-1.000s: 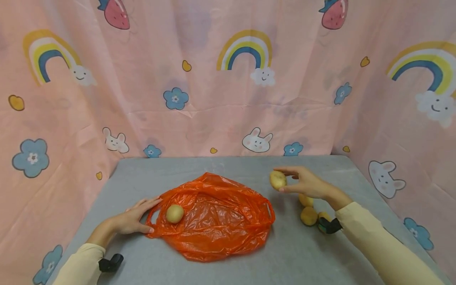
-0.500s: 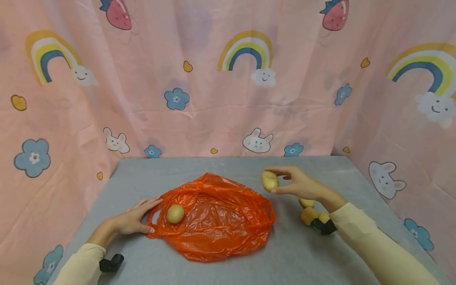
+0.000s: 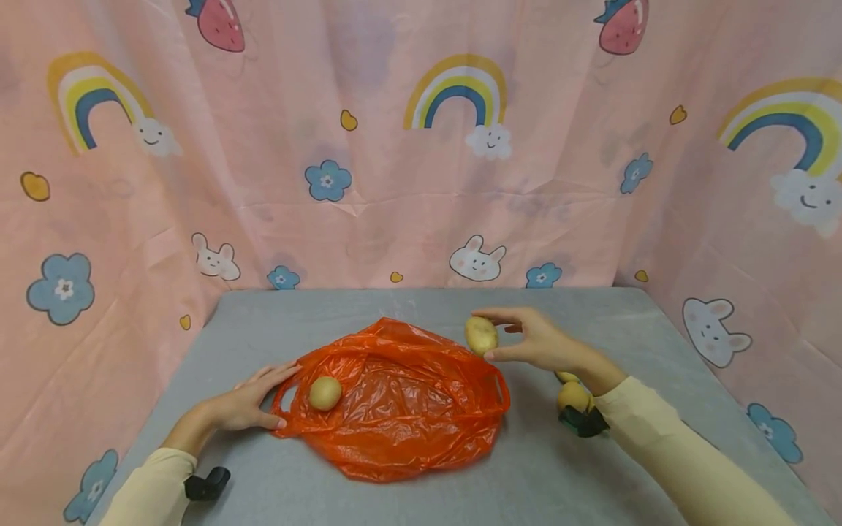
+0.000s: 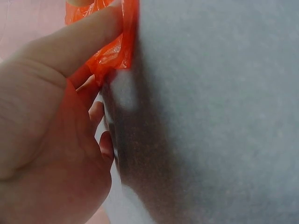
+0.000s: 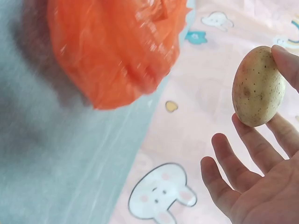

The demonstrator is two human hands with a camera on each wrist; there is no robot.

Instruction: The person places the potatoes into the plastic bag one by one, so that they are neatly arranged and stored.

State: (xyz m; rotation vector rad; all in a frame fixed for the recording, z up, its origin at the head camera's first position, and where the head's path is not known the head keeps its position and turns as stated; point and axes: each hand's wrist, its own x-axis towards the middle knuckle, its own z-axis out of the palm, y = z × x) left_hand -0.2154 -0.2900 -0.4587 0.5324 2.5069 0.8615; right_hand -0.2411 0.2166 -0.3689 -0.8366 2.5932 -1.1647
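Observation:
An orange plastic bag (image 3: 401,409) lies spread on the grey table, its mouth facing up. One round potato (image 3: 325,394) sits at the bag's left side, near the handle. My left hand (image 3: 246,402) rests against that left handle with its fingers fairly straight; in the left wrist view the thumb (image 4: 88,37) lies over the orange film. Above the bag's far right edge, my right hand (image 3: 542,342) pinches an oval potato (image 3: 482,335) between thumb and fingertips. The right wrist view shows this speckled potato (image 5: 258,87) apart from the bag (image 5: 117,51).
Several more potatoes (image 3: 574,398) lie on the table at right, partly hidden by my right wrist and its black camera mount (image 3: 584,421). A pink patterned curtain (image 3: 395,219) hangs along the table's back and sides.
My right hand has moved left with the potato, from beside the bag to over its far right edge. The left hand and the bag have stayed put.

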